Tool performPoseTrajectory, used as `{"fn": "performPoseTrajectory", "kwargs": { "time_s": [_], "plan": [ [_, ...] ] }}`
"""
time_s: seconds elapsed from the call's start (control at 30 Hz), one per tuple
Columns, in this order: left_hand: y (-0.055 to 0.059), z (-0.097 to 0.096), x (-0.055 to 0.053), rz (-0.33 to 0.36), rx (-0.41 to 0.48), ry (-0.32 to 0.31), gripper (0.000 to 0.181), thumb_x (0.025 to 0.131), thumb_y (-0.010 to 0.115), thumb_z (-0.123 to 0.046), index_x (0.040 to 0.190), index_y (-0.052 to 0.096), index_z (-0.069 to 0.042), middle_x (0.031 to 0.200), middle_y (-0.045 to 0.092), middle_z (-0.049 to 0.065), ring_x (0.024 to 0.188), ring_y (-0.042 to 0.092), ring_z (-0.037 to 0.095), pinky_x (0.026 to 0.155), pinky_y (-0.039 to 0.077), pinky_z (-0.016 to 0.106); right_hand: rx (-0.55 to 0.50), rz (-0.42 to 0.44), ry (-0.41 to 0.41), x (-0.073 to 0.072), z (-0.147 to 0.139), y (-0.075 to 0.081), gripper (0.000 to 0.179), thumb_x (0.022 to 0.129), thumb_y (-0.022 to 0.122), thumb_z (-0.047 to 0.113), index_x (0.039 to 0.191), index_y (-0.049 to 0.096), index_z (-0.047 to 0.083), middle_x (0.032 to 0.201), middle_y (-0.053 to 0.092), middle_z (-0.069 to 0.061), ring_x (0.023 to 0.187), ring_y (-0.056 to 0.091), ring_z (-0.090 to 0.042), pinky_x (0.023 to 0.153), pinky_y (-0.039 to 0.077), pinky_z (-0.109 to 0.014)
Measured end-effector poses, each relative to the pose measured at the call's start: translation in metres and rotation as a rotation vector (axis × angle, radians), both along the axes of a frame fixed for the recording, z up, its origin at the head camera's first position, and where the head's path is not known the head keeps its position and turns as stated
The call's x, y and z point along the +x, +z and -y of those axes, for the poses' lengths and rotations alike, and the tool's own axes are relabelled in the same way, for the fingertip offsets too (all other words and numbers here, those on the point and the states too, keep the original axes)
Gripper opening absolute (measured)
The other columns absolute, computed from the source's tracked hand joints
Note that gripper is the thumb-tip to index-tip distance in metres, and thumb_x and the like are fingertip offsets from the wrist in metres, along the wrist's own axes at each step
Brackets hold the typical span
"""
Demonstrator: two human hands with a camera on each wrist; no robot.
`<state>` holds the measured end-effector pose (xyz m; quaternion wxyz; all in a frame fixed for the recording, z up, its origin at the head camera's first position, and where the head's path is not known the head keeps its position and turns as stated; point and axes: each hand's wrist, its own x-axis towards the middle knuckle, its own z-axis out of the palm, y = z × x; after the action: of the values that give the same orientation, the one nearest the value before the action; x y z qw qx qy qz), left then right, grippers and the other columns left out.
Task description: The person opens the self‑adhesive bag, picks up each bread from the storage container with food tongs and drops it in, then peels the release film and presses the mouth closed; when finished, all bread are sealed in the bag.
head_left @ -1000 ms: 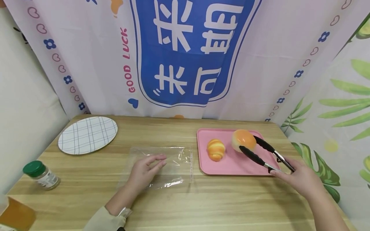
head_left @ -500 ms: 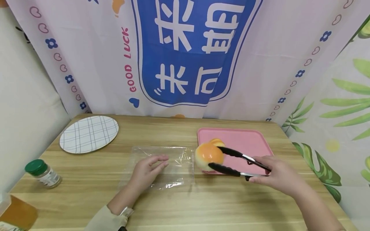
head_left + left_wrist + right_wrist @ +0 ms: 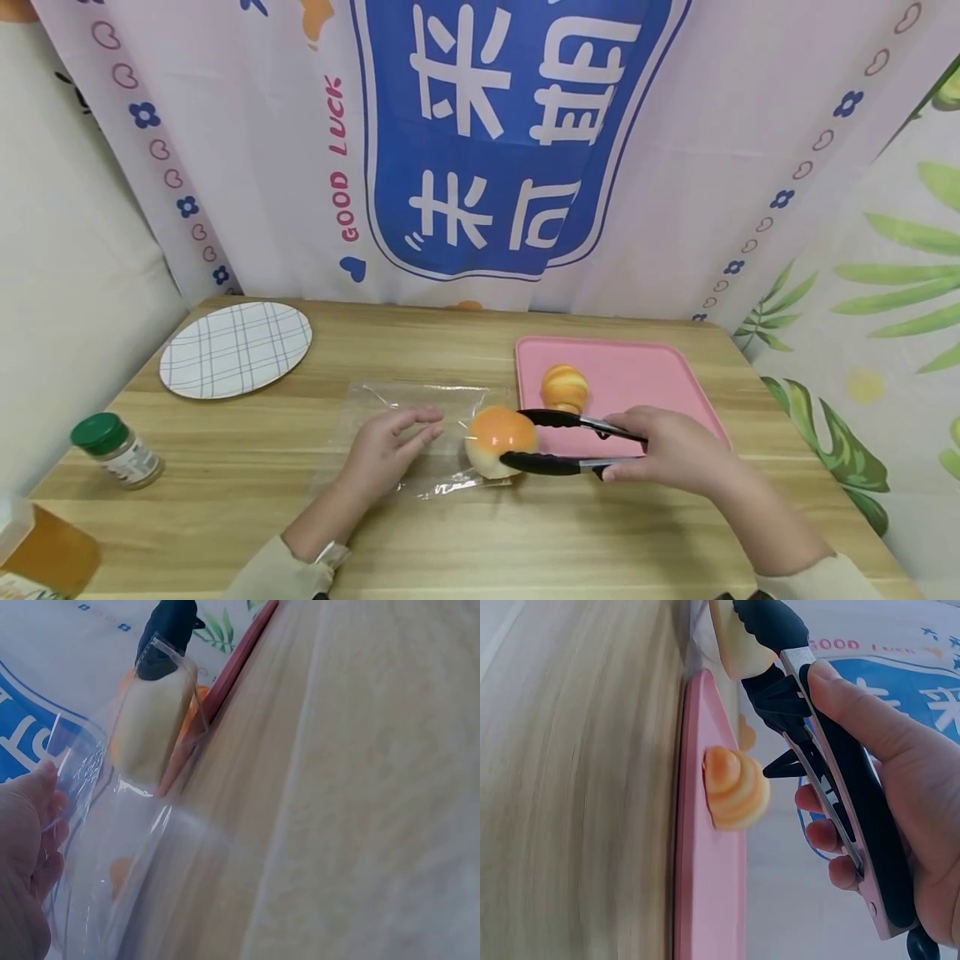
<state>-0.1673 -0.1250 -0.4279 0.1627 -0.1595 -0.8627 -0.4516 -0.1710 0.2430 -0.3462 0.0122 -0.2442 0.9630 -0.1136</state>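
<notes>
My right hand (image 3: 667, 450) grips a pair of tongs (image 3: 862, 795) with black tips. Between those tips is a round bun (image 3: 501, 442), orange-brown on top and pale below. The bun stands at the mouth of a clear plastic bag (image 3: 450, 479), whose film edge overlaps it in the left wrist view. My left hand (image 3: 26, 862) pinches the bag's film between thumb and fingers, holding it raised off the table. On a pink tray (image 3: 637, 367) at the right lies a small striped croissant-shaped bread (image 3: 735, 787), just behind the tongs in the head view.
A white checked plate (image 3: 236, 350) lies at the back left of the wooden table (image 3: 480, 550). Nearer on the left stand a green-lidded spice jar (image 3: 120, 450) and a container of amber contents (image 3: 52, 550). A printed curtain (image 3: 300, 167) hangs behind the table.
The tongs have carried the bun left from the pink tray to the bag's mouth, my right hand moving with them. My left hand has stayed at the bag.
</notes>
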Motion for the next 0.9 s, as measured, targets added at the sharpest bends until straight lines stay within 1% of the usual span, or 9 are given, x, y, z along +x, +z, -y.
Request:
{"fn": "performPoseTrajectory", "kwargs": {
  "time_s": [0.17, 0.37, 0.47, 0.57, 0.63, 0.7, 0.77, 0.87, 0.9],
  "plan": [
    [0.002, -0.002, 0.003, 0.038, 0.012, -0.013, 0.016, 0.087, 0.072, -0.018, 0.102, 0.073, -0.011, 0.113, 0.073, 0.007, 0.112, 0.068, 0.027, 0.101, 0.052, 0.045, -0.008, 0.019, 0.038, -0.007, 0.016, -0.004, 0.071, 0.07, 0.076, 0.064, 0.12, 0.069, 0.014, 0.108, 0.07, 0.003, 0.095, 0.064, -0.014, 0.083, 0.055, -0.04],
    [0.003, -0.005, 0.004, 0.05, 0.041, -0.016, 0.016, 0.086, 0.074, -0.018, 0.101, 0.074, -0.015, 0.112, 0.074, 0.004, 0.111, 0.068, 0.024, 0.101, 0.052, 0.042, -0.023, 0.024, 0.075, -0.012, 0.037, -0.014, 0.074, 0.07, 0.078, 0.061, 0.124, 0.067, 0.012, 0.121, 0.07, -0.006, 0.115, 0.064, -0.027, 0.098, 0.052, -0.047],
    [0.003, -0.006, 0.005, 0.061, 0.053, -0.018, 0.016, 0.085, 0.074, -0.017, 0.101, 0.074, -0.015, 0.111, 0.074, 0.003, 0.112, 0.068, 0.024, 0.101, 0.052, 0.041, -0.02, 0.006, 0.098, -0.013, 0.046, -0.019, 0.073, 0.07, 0.079, 0.06, 0.126, 0.066, 0.013, 0.125, 0.068, -0.006, 0.119, 0.063, -0.028, 0.099, 0.051, -0.048],
    [0.004, -0.008, 0.006, 0.077, 0.061, -0.028, 0.016, 0.085, 0.074, -0.016, 0.102, 0.074, -0.014, 0.111, 0.074, 0.003, 0.112, 0.068, 0.024, 0.098, 0.054, 0.037, -0.021, -0.011, 0.112, -0.015, 0.054, -0.023, 0.07, 0.07, 0.08, 0.058, 0.125, 0.067, 0.016, 0.124, 0.069, -0.003, 0.116, 0.064, -0.024, 0.096, 0.053, -0.046],
    [0.005, -0.008, 0.006, 0.087, 0.072, -0.041, 0.016, 0.086, 0.073, -0.014, 0.102, 0.074, -0.012, 0.111, 0.074, 0.004, 0.111, 0.068, 0.024, 0.093, 0.056, 0.031, -0.022, -0.017, 0.115, -0.016, 0.058, -0.025, 0.069, 0.069, 0.081, 0.057, 0.124, 0.067, 0.018, 0.124, 0.069, -0.003, 0.115, 0.065, -0.023, 0.094, 0.054, -0.046],
    [0.006, -0.009, 0.007, 0.097, 0.096, -0.062, 0.016, 0.087, 0.072, -0.012, 0.103, 0.073, -0.01, 0.111, 0.074, 0.005, 0.102, 0.071, 0.021, 0.085, 0.059, 0.024, -0.025, -0.019, 0.117, -0.017, 0.063, -0.026, 0.069, 0.069, 0.081, 0.057, 0.124, 0.067, 0.019, 0.124, 0.069, -0.004, 0.114, 0.065, -0.023, 0.093, 0.055, -0.046],
    [0.007, -0.01, 0.007, 0.102, 0.118, -0.084, 0.016, 0.088, 0.07, -0.01, 0.103, 0.073, -0.007, 0.108, 0.074, 0.007, 0.089, 0.072, 0.016, 0.073, 0.06, 0.02, -0.031, -0.024, 0.12, -0.017, 0.066, -0.027, 0.069, 0.069, 0.081, 0.057, 0.125, 0.067, 0.019, 0.125, 0.068, -0.004, 0.114, 0.065, -0.024, 0.092, 0.055, -0.046],
    [0.008, -0.01, 0.008, 0.085, 0.136, -0.106, 0.016, 0.088, 0.07, -0.009, 0.103, 0.073, -0.006, 0.105, 0.075, 0.009, 0.073, 0.066, 0.005, 0.062, 0.058, 0.019, -0.038, -0.037, 0.13, -0.018, 0.071, -0.029, 0.067, 0.069, 0.081, 0.057, 0.124, 0.067, 0.022, 0.123, 0.069, -0.001, 0.109, 0.067, -0.021, 0.088, 0.056, -0.043],
    [0.008, -0.01, 0.008, 0.067, 0.133, -0.108, 0.016, 0.087, 0.071, -0.008, 0.103, 0.073, -0.005, 0.105, 0.075, 0.009, 0.072, 0.065, 0.003, 0.061, 0.057, 0.019, -0.037, -0.043, 0.132, -0.018, 0.073, -0.03, 0.067, 0.069, 0.081, 0.057, 0.124, 0.067, 0.022, 0.122, 0.069, 0.0, 0.106, 0.067, -0.02, 0.086, 0.057, -0.042]
  ]
}}
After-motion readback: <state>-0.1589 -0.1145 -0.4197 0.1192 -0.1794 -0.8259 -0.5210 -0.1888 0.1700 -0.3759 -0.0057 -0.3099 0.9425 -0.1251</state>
